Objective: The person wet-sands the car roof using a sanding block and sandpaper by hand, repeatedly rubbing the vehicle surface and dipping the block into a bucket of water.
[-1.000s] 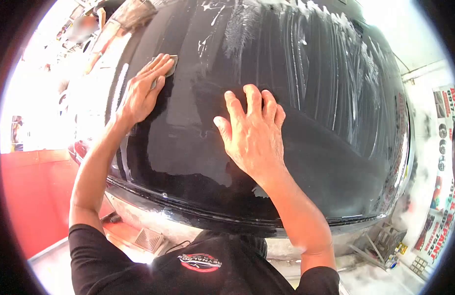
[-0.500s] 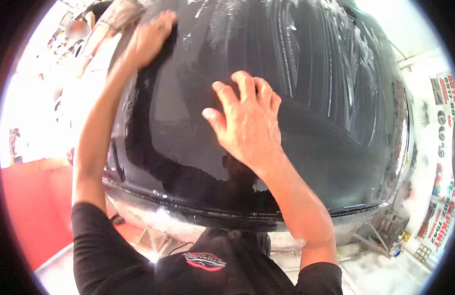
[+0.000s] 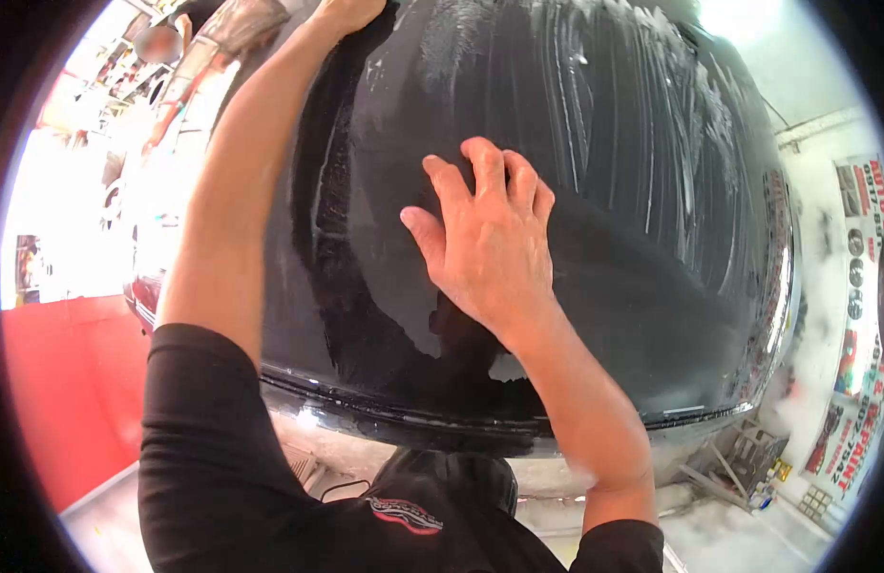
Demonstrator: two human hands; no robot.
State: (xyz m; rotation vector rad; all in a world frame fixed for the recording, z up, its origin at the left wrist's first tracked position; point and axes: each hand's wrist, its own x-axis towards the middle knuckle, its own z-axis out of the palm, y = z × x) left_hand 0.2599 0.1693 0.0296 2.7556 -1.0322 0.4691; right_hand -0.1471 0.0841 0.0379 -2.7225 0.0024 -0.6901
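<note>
A broad, curved black car panel (image 3: 614, 286) fills the middle of the view, its surface wet. White, milky streaks (image 3: 642, 143) run down its upper right part. My right hand (image 3: 490, 229) rests on the panel with its fingers spread and slightly bent, holding nothing. At the top edge of the view, my left hand (image 3: 351, 13) is pressed to the panel's far left side with its fingers curled. Something dark shows beside it, but what lies under the fingers is hidden. A darker, glossy wet band (image 3: 332, 258) curves from there down toward the near edge.
Along the panel's near side runs a dark trim edge (image 3: 461, 422). A red board (image 3: 74, 392) stands at left, with a person (image 3: 179, 33) far behind. Printed banners (image 3: 848, 420) hang at right, above a metal frame (image 3: 738, 468) on the floor.
My left hand has moved up and farther away along the panel, its arm stretching out. My right hand stays spread on the surface with little movement. The view has shifted slightly.
</note>
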